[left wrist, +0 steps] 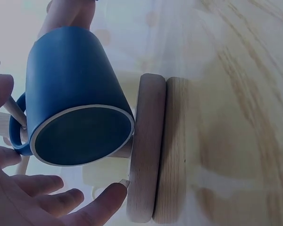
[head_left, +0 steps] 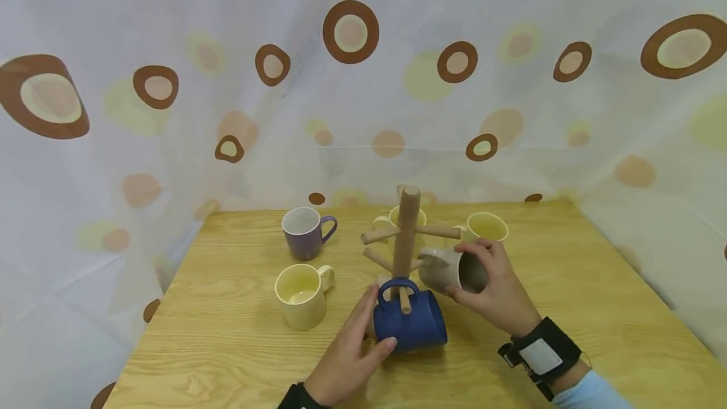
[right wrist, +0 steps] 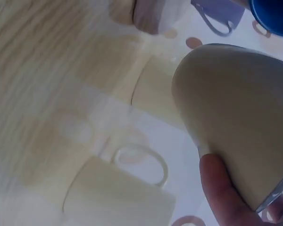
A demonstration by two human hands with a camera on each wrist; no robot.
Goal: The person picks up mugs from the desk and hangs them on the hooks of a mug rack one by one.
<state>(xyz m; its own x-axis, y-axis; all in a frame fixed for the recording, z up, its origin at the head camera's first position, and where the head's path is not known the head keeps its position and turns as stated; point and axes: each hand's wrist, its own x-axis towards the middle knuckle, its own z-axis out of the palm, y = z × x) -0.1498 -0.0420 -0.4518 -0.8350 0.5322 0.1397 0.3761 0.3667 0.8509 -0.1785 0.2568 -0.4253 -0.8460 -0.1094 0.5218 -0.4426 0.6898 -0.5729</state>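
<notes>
Grey mug [head_left: 445, 275] hangs above the desk [head_left: 539, 358], just right of the wooden mug tree [head_left: 405, 242], its rim end pinched between the thumb and fingers of the right hand [head_left: 502, 289]. Its long axis runs roughly sideways, tipped over: the base points left toward the post and the mouth opens right, into the grasp. Everything seems to hinge on the mug's handle [head_left: 433, 254], which sits uppermost at the end away from the right fingers, next to a lower peg [head_left: 417, 264] slanting off the post; whether the peg's tip is through that loop, I cannot tell. On the near side, the blue mug [head_left: 411, 327] hangs with its handle around another peg [head_left: 405, 302]. The left hand [head_left: 352, 355] lies beside this blue mug, its fingers spread and uncurled, with one fingertip by the tree's base in the left wrist view; I cannot tell how firmly they touch the mug. Of the two hands, the right is clearly nearer the grey one.
</notes>
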